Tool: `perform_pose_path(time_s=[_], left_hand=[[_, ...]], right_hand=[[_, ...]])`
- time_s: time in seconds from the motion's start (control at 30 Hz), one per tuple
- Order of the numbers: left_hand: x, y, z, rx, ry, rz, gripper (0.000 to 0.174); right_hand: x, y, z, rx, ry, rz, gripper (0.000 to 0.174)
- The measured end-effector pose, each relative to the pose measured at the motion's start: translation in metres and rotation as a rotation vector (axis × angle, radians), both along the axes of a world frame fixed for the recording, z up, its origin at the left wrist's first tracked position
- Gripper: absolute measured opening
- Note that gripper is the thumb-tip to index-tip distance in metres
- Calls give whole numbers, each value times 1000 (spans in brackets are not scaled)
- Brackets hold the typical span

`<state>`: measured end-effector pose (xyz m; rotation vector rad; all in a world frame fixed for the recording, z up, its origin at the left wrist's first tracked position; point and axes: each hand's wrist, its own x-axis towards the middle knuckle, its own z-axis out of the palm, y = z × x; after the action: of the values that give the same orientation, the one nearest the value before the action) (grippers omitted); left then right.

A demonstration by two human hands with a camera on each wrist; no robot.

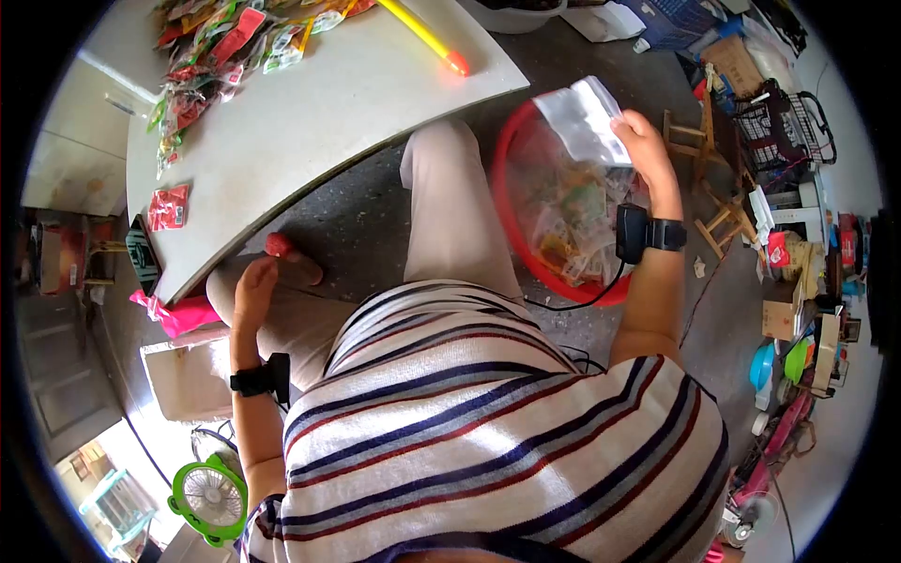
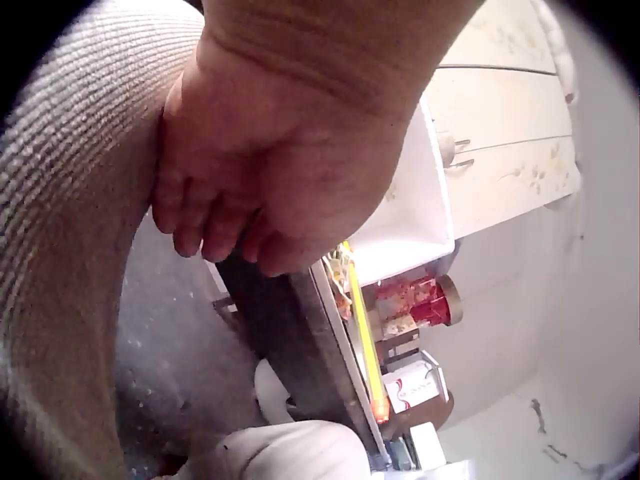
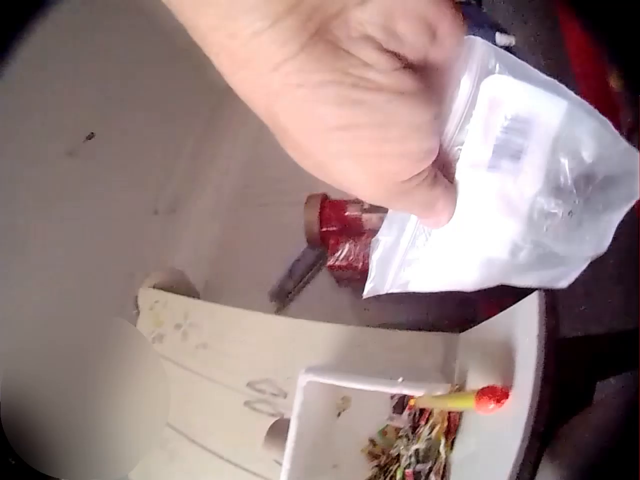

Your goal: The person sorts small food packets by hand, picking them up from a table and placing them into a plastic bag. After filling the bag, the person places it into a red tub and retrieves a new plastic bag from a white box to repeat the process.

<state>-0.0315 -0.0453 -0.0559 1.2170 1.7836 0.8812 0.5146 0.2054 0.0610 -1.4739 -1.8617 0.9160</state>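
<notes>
My right hand (image 1: 649,159) pinches a clear zip-top plastic bag (image 1: 584,122) along one edge, above a red tub (image 1: 507,178) of plastic packets. Seen from the right wrist, the bag (image 3: 540,180) carries a white label with a barcode, and the thumb presses on its zip edge. My left hand (image 1: 253,296) holds nothing; it hangs beside the left knee with loosely bent fingers. In the left wrist view, that hand (image 2: 285,160) lies close against the ribbed trouser leg (image 2: 60,260).
A white table (image 1: 347,94) ahead bears a heap of colourful packets (image 1: 221,47), a yellow stick with an orange tip (image 1: 422,38) and a lone red packet (image 1: 169,207). A green fan (image 1: 211,497) stands at lower left. Wooden stools (image 1: 718,188) and clutter line the right side.
</notes>
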Motion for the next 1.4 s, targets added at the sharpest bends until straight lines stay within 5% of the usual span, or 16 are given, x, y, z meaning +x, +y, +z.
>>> perform_pose_path(time_s=[0.13, 0.27, 0.37, 0.47, 0.63, 0.73, 0.93, 1.03, 1.1, 1.27, 1.4], left_hand=[[4, 1, 7, -15, 33, -4, 23], [4, 3, 5, -38, 50, 0, 23], [3, 3, 5, -51, 22, 7, 24], [2, 2, 3, -60, -6, 14, 24], [6, 1, 4, -26, -12, 24, 21], [2, -2, 2, 12, 13, 15, 20], [-15, -16, 13, 185, -191, 223, 19], [-30, -36, 28, 246, -314, 475, 20], [-38, -54, 30, 264, -255, 678, 24], [-81, -133, -31, 149, 177, 938, 21], [-84, -187, -51, -224, 617, 1040, 29]], right_hand=[[45, 3, -54, -183, 5, -84, 17], [55, -6, -85, -345, -428, -139, 30], [77, 3, -128, -271, -454, -200, 31], [67, 3, -121, 78, -702, -317, 27], [41, -1, -134, 49, -793, -246, 23], [40, -14, -195, 17, -874, -164, 22], [-26, -22, -196, -26, -667, -48, 23], [-54, -4, -202, 260, -231, -6, 19], [-94, -10, -159, 294, -257, -2, 20], [-161, -12, -143, 371, 20, 112, 22], [-199, -37, -124, 570, -129, 246, 24]])
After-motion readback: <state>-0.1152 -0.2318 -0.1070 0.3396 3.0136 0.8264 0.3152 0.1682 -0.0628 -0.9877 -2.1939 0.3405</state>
